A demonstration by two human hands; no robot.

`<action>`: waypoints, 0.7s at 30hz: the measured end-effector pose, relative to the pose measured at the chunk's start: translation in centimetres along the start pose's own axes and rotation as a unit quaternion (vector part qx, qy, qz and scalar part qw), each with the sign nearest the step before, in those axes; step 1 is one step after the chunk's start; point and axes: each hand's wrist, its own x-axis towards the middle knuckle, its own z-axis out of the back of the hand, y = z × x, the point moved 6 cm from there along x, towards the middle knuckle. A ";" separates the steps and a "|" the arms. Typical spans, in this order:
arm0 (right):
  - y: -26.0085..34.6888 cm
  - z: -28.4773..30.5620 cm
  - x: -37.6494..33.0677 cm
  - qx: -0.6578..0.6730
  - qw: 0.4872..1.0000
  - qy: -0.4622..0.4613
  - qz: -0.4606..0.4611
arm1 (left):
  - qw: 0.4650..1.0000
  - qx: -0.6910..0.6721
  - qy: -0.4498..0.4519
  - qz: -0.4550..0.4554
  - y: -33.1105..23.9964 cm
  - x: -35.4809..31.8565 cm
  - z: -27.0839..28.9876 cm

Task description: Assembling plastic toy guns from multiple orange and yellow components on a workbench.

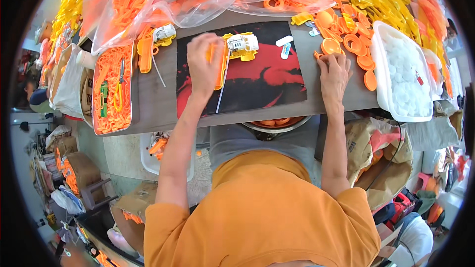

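On the dark red-and-black mat [267, 84], my left hand [202, 62] is closed around the upper part of a long orange plastic piece [218, 80]. Right beside it lie a yellow plastic part with a white mechanism unit [242, 43] and a thin white strip [223, 84] that hangs down toward the table edge. My right hand [335, 71] is at the right of the mat, fingertips bent onto small orange parts beside a round orange cup [331, 46]. What exactly its fingers grip is partly hidden. Two small stickers or labels [285, 49] lie near the mat's upper right corner.
A tray of orange pieces [130, 69] with pliers stands at left, beside a similar orange-and-white assembly [145, 52]. Orange rings and cups [365, 63] lie at right, next to a white bin of translucent discs [378, 76]. Bags of orange parts [198, 7] line the back.
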 end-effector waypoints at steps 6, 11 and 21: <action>9.4 -0.8 -3.4 0.152 0.974 0.083 0.143 | 0.976 0.197 0.091 -0.028 -3.0 -1.6 -0.5; 10.1 -1.2 -4.5 0.149 0.966 0.093 0.191 | 0.981 0.156 0.103 -0.045 -2.2 -0.7 0.1; 13.5 -0.8 -3.7 0.258 0.943 0.042 0.208 | 0.993 0.092 0.046 -0.065 1.1 -2.6 -0.8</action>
